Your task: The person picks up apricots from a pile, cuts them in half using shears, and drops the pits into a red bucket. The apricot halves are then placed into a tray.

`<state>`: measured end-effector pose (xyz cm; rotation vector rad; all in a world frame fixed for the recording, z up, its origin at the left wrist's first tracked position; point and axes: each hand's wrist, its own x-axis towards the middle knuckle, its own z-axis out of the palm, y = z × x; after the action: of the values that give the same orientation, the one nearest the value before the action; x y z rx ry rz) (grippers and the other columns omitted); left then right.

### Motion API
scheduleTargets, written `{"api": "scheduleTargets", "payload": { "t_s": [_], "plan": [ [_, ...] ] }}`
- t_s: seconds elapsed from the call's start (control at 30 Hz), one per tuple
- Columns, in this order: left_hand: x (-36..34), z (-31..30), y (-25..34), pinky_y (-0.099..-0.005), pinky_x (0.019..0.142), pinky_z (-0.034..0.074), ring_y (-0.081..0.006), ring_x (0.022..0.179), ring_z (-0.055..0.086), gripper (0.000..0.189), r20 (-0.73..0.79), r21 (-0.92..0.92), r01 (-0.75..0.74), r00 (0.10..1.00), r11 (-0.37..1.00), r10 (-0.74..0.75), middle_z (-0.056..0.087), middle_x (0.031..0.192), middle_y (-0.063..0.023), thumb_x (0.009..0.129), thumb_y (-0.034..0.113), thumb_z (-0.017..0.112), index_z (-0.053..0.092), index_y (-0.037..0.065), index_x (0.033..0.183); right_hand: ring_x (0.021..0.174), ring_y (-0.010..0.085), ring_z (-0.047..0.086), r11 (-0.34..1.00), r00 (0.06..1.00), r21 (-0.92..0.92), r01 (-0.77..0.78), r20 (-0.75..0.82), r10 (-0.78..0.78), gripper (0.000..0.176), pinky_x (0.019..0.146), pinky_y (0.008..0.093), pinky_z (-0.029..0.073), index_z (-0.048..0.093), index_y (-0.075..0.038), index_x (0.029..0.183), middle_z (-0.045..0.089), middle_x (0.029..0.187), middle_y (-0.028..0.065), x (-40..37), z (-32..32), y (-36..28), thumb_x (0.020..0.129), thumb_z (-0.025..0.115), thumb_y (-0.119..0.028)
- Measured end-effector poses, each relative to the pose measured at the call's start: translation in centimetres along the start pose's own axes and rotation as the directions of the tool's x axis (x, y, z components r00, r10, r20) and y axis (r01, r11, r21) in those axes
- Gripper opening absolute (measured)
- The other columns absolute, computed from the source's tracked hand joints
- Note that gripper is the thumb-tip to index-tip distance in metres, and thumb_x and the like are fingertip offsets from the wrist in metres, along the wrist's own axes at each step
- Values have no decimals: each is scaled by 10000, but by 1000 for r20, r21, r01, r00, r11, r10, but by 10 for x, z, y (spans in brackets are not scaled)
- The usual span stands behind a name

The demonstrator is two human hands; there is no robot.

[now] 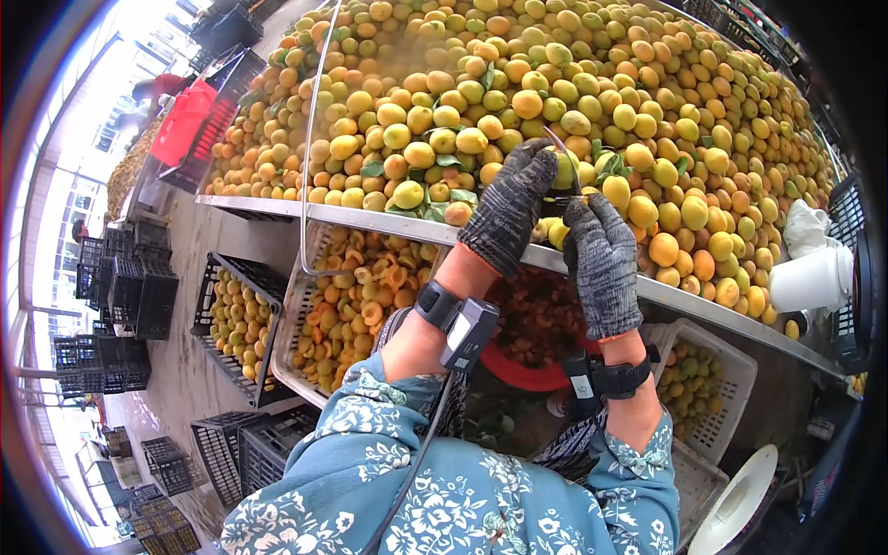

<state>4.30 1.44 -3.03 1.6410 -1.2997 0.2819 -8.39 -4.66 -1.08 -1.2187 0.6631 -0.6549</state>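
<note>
Wearing a dark grey knit glove, my left hand is closed around a yellow-green apricot above the table's near edge. My right hand, gloved the same way, grips a small knife with a thin curved blade. The blade lies against the apricot; its handle is mostly hidden by the fingers. Beyond both hands, a large heap of apricots with some green leaves covers the metal-edged table. Below my hands, a red basin holds brownish pits, partly hidden by my forearms.
Left of my arms stand a pale crate of halved apricots and a black crate of whole ones. A pale crate with fruit sits lower right. A white bucket is at the table's right end. Black crates are stacked far left.
</note>
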Motion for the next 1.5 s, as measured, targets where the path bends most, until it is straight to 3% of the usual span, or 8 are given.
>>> {"api": "scheduleTargets", "payload": {
  "t_s": [0.07,0.2,0.47,0.73,0.8,0.93,1.43,1.5],
  "plan": [
    [11,-10,20,-373,879,467,-314,989,578,349,325,-834,486,815,261,-479,598,1042,-163,756,-43,666,561,-13,1087,800,261,614,755,930,-545,365,177,-322,273,699,340,511,615,-1,1077,624,940,162,3,-14,15,804,606,-17],
    [-3,-1,-7,-394,936,440,-334,1064,559,384,-42,23,-110,993,994,111,595,1093,-178,735,-54,674,575,-2,1103,919,364,600,247,655,-702,668,397,-644,330,810,403,507,614,6,1073,605,1038,219,-2,-13,8,745,611,38],
    [-6,1,-2,-396,971,421,-332,1114,536,340,-36,-18,-12,999,1000,12,582,1128,-197,791,-43,588,565,-22,1129,807,163,585,990,995,105,-97,1,97,217,728,299,490,610,23,1070,627,926,123,-13,8,-7,864,568,-31],
    [-4,2,-4,-356,878,494,-269,1028,578,259,-34,-251,129,989,959,-142,607,1044,-145,921,117,521,545,-19,1140,739,82,555,807,901,-407,427,114,-419,238,639,221,473,592,-8,1106,609,839,29,-6,-1,19,905,573,-134],
    [6,0,7,-356,809,523,-254,904,620,267,333,-929,355,675,-106,-659,629,969,-121,922,213,548,556,10,1095,728,51,562,436,685,-576,692,333,-648,247,609,172,469,587,-32,1118,616,891,2,-6,-2,21,903,590,-153],
    [6,7,14,-326,729,534,-211,804,630,290,399,-905,390,637,-170,-660,634,905,-81,920,300,552,568,47,1061,761,90,547,942,970,230,-244,46,240,174,649,203,461,616,-26,1021,601,876,17,-10,14,2,919,560,-155],
    [2,-4,15,-423,963,411,-361,1109,521,381,326,-508,545,838,667,-437,561,1160,-197,786,12,602,543,-6,1162,832,284,626,899,983,-399,180,36,-181,225,737,345,496,612,8,1077,643,929,182,-6,-3,-5,868,564,-59],
    [-6,6,-1,-345,879,463,-246,1020,545,214,-26,129,-193,980,973,198,565,1076,-138,910,66,485,558,13,1105,895,312,615,237,645,-707,667,389,-658,271,780,354,504,613,0,1080,623,1008,195,0,-14,11,811,584,-2]
  ]
}}
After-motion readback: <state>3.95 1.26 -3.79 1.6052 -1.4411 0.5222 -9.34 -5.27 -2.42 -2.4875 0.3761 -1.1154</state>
